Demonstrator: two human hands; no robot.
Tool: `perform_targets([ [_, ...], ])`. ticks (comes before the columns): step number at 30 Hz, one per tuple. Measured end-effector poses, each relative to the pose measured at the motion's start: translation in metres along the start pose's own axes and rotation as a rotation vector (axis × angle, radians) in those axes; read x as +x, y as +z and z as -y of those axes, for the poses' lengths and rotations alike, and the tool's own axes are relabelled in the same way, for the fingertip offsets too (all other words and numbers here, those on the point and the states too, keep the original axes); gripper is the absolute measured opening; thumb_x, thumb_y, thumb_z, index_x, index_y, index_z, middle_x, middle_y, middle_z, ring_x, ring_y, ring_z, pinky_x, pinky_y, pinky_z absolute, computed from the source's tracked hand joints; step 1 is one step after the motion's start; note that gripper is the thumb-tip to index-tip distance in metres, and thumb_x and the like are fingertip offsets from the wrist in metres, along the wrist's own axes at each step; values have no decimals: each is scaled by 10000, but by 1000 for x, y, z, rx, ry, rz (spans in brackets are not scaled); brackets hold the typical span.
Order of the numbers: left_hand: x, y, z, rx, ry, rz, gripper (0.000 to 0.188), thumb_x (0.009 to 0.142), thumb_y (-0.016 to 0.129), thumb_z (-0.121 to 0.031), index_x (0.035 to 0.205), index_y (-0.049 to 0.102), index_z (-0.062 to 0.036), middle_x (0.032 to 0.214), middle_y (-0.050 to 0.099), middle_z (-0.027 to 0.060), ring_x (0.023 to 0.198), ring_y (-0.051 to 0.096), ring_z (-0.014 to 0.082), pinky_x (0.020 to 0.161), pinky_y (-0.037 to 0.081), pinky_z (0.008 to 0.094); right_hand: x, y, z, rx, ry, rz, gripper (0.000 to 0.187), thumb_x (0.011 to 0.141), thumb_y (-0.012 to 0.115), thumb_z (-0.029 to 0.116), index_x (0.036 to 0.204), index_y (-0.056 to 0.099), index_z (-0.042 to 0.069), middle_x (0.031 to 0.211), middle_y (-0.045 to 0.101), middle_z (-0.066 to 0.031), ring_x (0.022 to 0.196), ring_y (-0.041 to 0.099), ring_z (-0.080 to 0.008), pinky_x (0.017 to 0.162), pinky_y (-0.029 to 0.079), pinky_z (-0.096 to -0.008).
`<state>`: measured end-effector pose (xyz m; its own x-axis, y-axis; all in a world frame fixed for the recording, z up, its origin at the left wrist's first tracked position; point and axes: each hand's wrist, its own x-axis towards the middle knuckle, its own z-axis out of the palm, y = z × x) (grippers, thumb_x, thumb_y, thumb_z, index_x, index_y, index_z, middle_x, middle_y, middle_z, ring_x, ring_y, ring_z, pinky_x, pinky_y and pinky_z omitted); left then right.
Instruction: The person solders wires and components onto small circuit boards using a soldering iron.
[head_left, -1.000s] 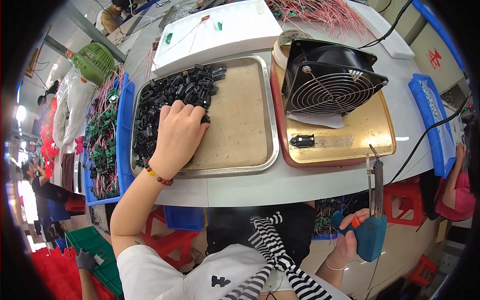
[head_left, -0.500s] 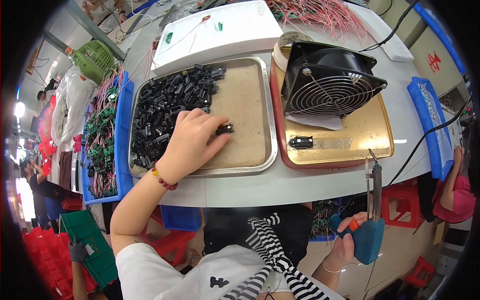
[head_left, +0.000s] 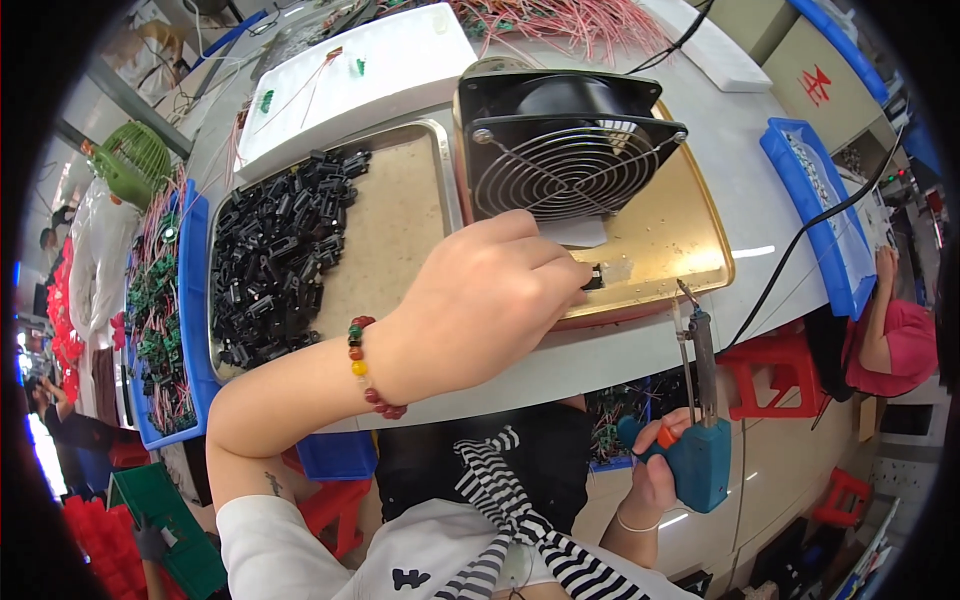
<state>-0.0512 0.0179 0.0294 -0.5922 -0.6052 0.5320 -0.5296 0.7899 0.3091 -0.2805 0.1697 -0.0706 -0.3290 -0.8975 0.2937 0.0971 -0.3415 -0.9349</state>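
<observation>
My left hand (head_left: 490, 295) reaches across the front of the gold-coloured tray (head_left: 690, 230), its fingers drawn together at a small black plastic part (head_left: 595, 279). Only the end of that part shows past my fingertips; the hand covers the rest. Held low at the right, my right hand (head_left: 655, 475) is wrapped round the grip of a teal soldering gun (head_left: 700, 465), a finger by its orange trigger. The gun's metal tip points up beside the tray's front right corner. A heap of similar black plastic parts (head_left: 280, 250) fills the left side of the steel tray (head_left: 447, 170).
A black fan with a wire guard (head_left: 570, 185) stands on the gold tray. Left is a blue bin (head_left: 195, 300) of green boards and wires; behind, a white foam slab (head_left: 360, 80). A black cable (head_left: 800, 240) and another blue tray (head_left: 825, 215) lie right, near a co-worker's arm (head_left: 880, 300).
My left hand has moved right from the steel tray to the gold tray. The right hand keeps its hold on the soldering gun. The whole view has shifted, with the table sliding left.
</observation>
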Motion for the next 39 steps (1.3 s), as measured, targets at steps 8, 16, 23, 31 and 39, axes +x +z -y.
perform_targets([
  [8,-6,17,5,152,5,92,157,693,699,-72,842,666,-35,830,671,59,659,532,205,602,465,306,2,-10,-9,39,-30,21,419,708,641,117,1055,453,-24,1017,474,-168,564,515,-180,505,398,-233],
  [16,-27,-38,25,320,167,-109,158,687,687,-65,845,677,-72,808,661,33,672,559,171,606,408,283,0,-14,-7,31,-47,-26,478,714,647,122,1104,414,-27,1040,434,-161,618,495,-175,573,397,-241],
  [23,-59,-132,238,383,-746,-209,151,791,609,-153,861,694,-49,809,680,137,729,657,264,696,516,334,0,-24,-11,98,34,-18,467,719,640,126,1099,416,-27,1065,427,-148,641,520,-162,611,401,-241],
  [31,10,-72,337,559,-378,60,375,743,582,-36,1109,637,-99,1000,672,123,1011,583,284,902,455,378,-5,-5,1,26,44,-83,482,704,650,145,1100,444,-37,1064,441,-148,624,517,-156,597,411,-239],
  [39,19,-68,352,703,-501,159,221,699,666,-101,918,639,-104,878,661,92,981,581,290,848,426,420,-10,-7,1,-7,126,-162,503,657,637,145,1097,484,-44,1064,465,-158,616,512,-156,606,411,-255],
])
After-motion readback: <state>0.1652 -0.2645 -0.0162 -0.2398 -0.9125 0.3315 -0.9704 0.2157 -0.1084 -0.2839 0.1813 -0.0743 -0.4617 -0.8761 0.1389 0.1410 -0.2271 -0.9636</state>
